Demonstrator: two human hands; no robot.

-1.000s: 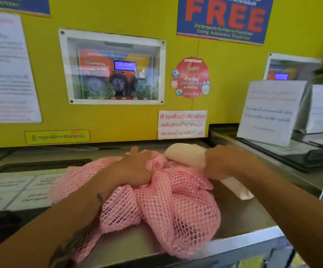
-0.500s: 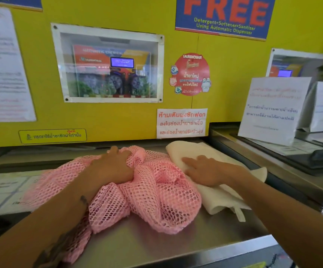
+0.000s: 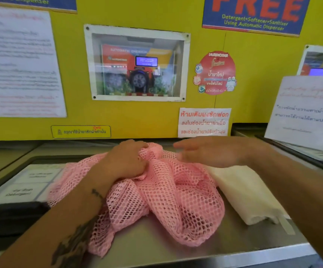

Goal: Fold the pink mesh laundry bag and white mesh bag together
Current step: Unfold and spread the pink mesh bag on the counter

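Note:
A crumpled pink mesh laundry bag (image 3: 168, 200) lies heaped on the steel machine top (image 3: 205, 254). To its right the white mesh bag (image 3: 242, 192) lies flat and folded, its left edge tucked under the pink mesh. My left hand (image 3: 125, 161) grips a bunch of the pink mesh at the heap's far top. My right hand (image 3: 213, 151) hovers flat, fingers stretched out to the left, over the seam between the two bags, holding nothing.
A yellow wall panel (image 3: 152, 120) with posters and a dispenser window (image 3: 137, 62) rises right behind the bags. A dark lid with labels (image 3: 21, 186) lies to the left. A paper sign (image 3: 304, 111) stands on the neighbouring machine at right.
My right hand has lifted off the white bag and swung left toward the pink mesh. The pink heap has shifted right, covering the white bag's left edge. My left hand keeps its grip.

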